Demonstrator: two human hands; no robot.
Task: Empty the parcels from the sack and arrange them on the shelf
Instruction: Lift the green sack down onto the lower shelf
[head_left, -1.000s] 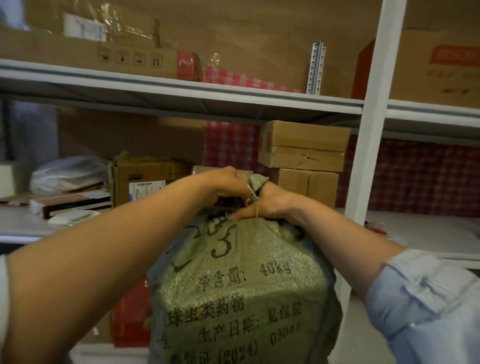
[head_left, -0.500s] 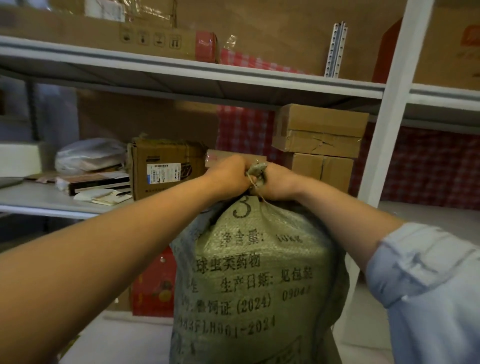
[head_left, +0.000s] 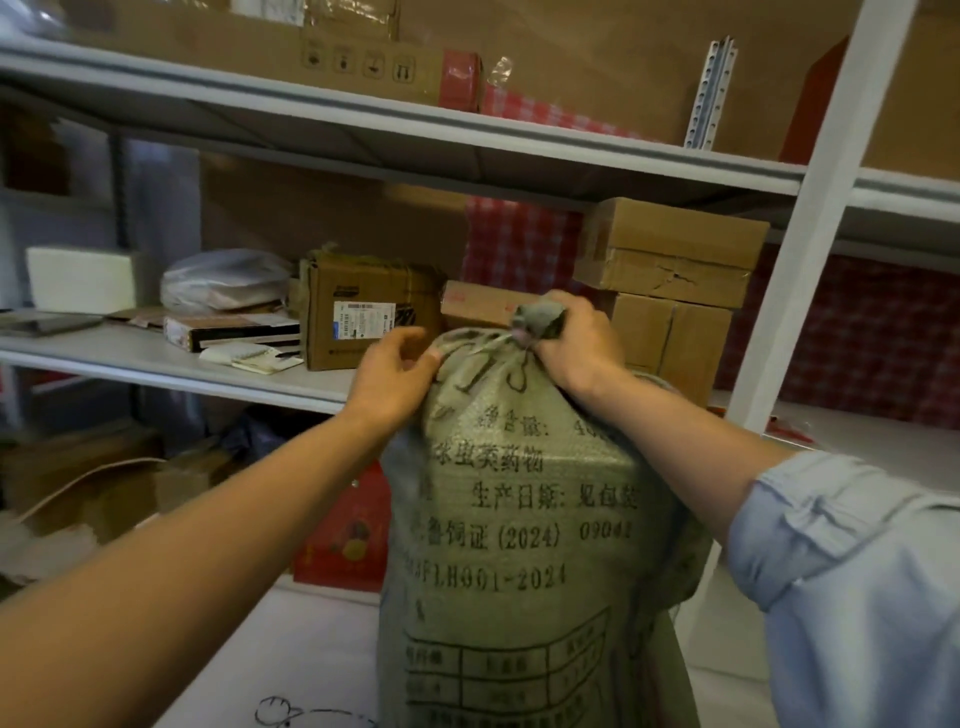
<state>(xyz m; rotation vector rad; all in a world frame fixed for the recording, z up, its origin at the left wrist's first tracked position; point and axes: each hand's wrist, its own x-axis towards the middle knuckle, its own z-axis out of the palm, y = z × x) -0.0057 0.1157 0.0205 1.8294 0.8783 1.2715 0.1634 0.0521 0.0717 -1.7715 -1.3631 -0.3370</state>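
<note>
My right-hand fingers (head_left: 558, 325) clench the gathered neck (head_left: 537, 319) of the green woven sack (head_left: 519, 519); my left-hand fingers (head_left: 410, 353) curl loosely at the tie string (head_left: 480, 343), and I cannot tell if they pinch it. The sack stands upright, still tied, before the grey metal shelf (head_left: 171, 371), its parcels unseen inside. If the knot gives suddenly, I judge the full sack may slump and spill, or knock the labelled carton (head_left: 363, 312) just behind my left hand (head_left: 392, 376). Print on the sack reads "生产日期", "(2024)", "09041" and partly "FLH001-2024". Two stacked cardboard boxes (head_left: 670, 280) sit behind my right hand (head_left: 576, 343).
</note>
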